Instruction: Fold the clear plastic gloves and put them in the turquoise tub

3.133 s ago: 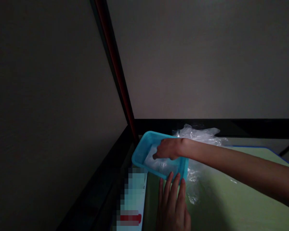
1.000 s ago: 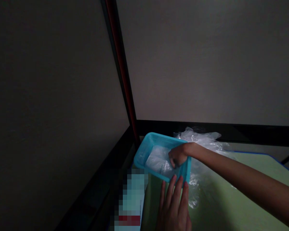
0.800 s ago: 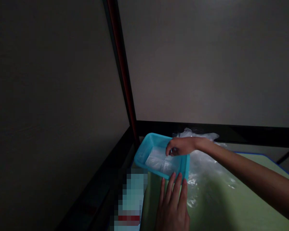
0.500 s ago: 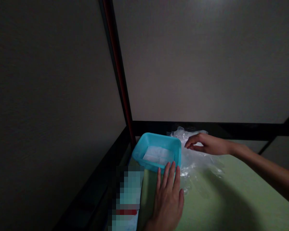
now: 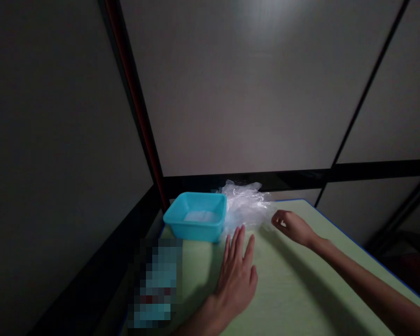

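My left hand (image 5: 237,273) is open, palm down and fingers stretched forward, over the front of the green tabletop (image 5: 280,289). Its fingertips point at the near edge of some crumpled clear plastic (image 5: 247,205) and appear close to it. Against the plastic's left side stands a turquoise plastic basin (image 5: 196,229) with something white and flat inside. At the plastic's right edge, my right hand (image 5: 294,227) is raised with its fingers curled and the thumb meeting the fingertips. Whether anything thin is pinched there, I cannot make out.
A blurred-out pale turquoise item with red marks (image 5: 157,284) lies along the table's left edge. Grey wall panels (image 5: 245,93) with dark trim rise behind and to the left. A blue edge (image 5: 353,242) borders the table on the right.
The view has turned right, so the basin and plastic appear farther left. My right hand has moved off the plastic to its right edge, its fingers curling closer. My left hand stays spread.
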A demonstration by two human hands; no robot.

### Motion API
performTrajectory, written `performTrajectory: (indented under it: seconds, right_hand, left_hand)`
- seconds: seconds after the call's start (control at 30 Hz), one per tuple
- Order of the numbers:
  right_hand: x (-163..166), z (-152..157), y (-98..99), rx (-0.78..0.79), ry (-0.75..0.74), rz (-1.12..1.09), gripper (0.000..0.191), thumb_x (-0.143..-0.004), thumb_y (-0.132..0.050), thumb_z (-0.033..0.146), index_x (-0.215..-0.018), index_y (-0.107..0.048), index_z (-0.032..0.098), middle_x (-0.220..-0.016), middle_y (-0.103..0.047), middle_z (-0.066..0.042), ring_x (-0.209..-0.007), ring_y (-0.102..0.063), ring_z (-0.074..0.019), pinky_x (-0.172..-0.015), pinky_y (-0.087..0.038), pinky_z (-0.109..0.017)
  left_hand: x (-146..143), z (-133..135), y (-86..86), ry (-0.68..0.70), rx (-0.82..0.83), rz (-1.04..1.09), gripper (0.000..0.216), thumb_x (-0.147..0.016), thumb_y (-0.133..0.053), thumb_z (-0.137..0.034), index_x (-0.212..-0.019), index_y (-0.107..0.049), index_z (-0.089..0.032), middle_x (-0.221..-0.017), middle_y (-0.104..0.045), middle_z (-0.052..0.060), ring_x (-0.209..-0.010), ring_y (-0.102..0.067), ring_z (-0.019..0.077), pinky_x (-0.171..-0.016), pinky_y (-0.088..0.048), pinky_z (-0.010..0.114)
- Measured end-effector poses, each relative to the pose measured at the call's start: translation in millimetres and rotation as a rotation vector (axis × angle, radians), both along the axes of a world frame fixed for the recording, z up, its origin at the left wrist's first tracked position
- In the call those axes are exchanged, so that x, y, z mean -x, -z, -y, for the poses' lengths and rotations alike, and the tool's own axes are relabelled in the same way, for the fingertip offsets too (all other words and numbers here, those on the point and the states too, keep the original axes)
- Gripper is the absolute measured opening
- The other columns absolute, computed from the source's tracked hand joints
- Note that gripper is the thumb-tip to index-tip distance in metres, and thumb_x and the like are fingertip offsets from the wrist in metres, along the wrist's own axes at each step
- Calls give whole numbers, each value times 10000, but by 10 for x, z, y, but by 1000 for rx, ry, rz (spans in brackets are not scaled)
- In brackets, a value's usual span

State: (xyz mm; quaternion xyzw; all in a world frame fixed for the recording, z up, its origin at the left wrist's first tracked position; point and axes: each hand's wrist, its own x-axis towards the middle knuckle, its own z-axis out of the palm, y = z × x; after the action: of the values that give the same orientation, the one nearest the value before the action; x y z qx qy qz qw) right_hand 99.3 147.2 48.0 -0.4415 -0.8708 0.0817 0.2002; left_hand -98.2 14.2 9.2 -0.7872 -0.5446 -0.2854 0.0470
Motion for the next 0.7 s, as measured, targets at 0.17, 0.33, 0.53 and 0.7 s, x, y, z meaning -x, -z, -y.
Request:
performTrajectory:
  seconds: [0.17,0.33,0.53,0.7]
  right_hand:
    - [408,-271,113,-63,151,-93,289,-802,-507,278,-1037,-586,129,-1037,-571,-126,-864,-576,-192,-761,-443,-304]
    - [748,-394,133,-132,197,-108,407,-684,-655,268,-1077,-596,180,-1199,-495,-139,-1075,-463,-299,-868,-370,-423]
    - [903,-610,-71,-182,169,-194,145,-736,-552,112,-681,-675,166,-987,-618,-104,-942,-550,-243,-818,-396,-353]
    - [797,-692,-478,-249,138,-404,173,-804,-494,227,-764,-645,153,-931,-615,-95,-832,-575,-190,-718,-440,-287]
  left_hand:
    - [-252,69,163,217,258,95,617,-684,-469,-86,-1289,-368,-161,-1448,-100,99,-1312,-99,276,-1047,-200,451]
    - [-220,15,191,244,325,306,491,-701,-426,-55,-1176,-470,-168,-1404,-245,68,-1276,-253,213,-1033,-276,362]
    - [-206,11,196,258,386,441,417,-650,-433,-1,-1015,-533,-176,-1311,-385,71,-1205,-370,203,-1002,-321,351]
    - [-209,-42,214,274,369,602,348,-620,-441,20,-882,-533,-191,-1158,-496,64,-1117,-446,184,-952,-359,332]
